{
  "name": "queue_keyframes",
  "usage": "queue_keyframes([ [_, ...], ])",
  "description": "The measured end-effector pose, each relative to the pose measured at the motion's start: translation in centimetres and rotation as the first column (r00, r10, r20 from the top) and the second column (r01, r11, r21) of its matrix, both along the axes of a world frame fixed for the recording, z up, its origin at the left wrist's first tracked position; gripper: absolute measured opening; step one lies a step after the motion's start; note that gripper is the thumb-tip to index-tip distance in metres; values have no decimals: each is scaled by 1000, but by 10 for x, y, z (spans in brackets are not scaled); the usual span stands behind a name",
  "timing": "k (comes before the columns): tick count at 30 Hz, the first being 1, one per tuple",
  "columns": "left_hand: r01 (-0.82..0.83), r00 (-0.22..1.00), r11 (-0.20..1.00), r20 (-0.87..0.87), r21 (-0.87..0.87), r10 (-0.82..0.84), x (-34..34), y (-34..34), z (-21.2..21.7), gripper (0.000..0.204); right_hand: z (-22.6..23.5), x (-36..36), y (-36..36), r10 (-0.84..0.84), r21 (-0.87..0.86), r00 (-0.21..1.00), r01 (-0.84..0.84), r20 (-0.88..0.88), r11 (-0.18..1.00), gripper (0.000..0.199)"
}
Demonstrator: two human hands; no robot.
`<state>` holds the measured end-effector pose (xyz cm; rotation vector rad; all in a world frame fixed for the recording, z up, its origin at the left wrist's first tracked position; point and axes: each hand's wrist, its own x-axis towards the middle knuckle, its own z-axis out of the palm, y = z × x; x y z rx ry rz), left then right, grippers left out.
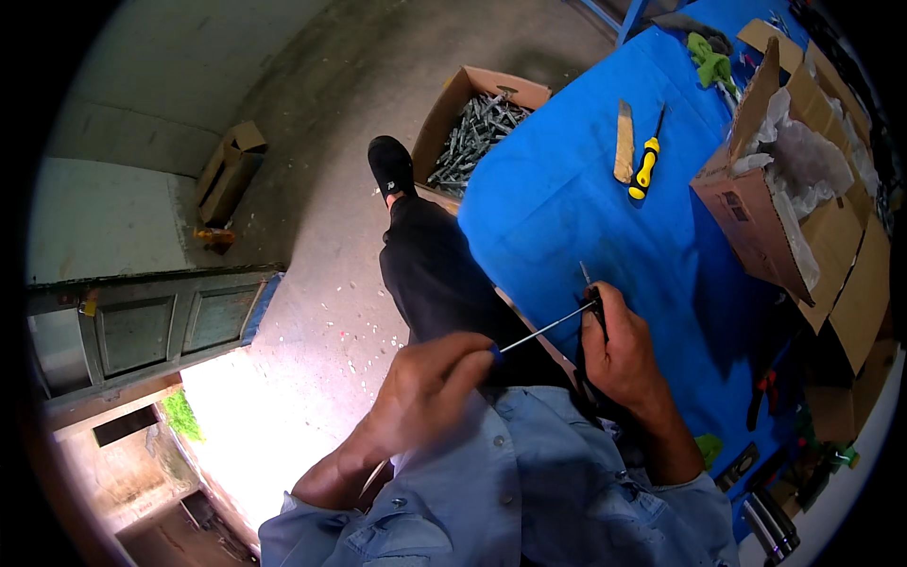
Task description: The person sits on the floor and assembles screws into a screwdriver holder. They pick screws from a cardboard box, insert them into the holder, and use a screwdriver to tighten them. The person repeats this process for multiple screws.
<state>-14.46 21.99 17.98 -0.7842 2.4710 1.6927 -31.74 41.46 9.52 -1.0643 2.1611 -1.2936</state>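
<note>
Screwdriver (543,331) slanted over blue counter (586,198) edge, shaft rising rightward from left hand (425,383), fingers wrapped tight around handle; tip meeting small dark part pinched in right hand (619,354).

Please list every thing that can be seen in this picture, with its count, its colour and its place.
thin metal rod: one, silver, held between both hands above the table edge
small dark part: one, black, at the rod's tip in the right hand
table: one, blue top, on the right
yellow-handled screwdriver: one, yellow and black, on the table
flat wooden piece: one, tan, beside the screwdriver
large cardboard box: one, brown, with white wrapping inside, on the table's right side
box of metal parts: one, brown, grey parts inside, on the floor
small cardboard box: one, brown, on the floor, left
green cloth: one, at the table's far end
left hand: grips the rod's near end
right hand: holds the rod's far end
</note>
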Motion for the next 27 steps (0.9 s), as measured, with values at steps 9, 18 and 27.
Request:
queue_keyframes([
  [9,-143,984,945,149,295,102,-1,-7,-10,32,11,-2,-2,2,100,997,-10,82,995,34],
  [18,-2,999,993,-43,-115,-3,7,1,-16,34,4,-3,0,3,33,992,-7,126,999,32],
  [27,47,980,854,-140,-519,-140,7,16,-11,31,-2,-3,0,-2,-41,998,5,65,999,29],
])
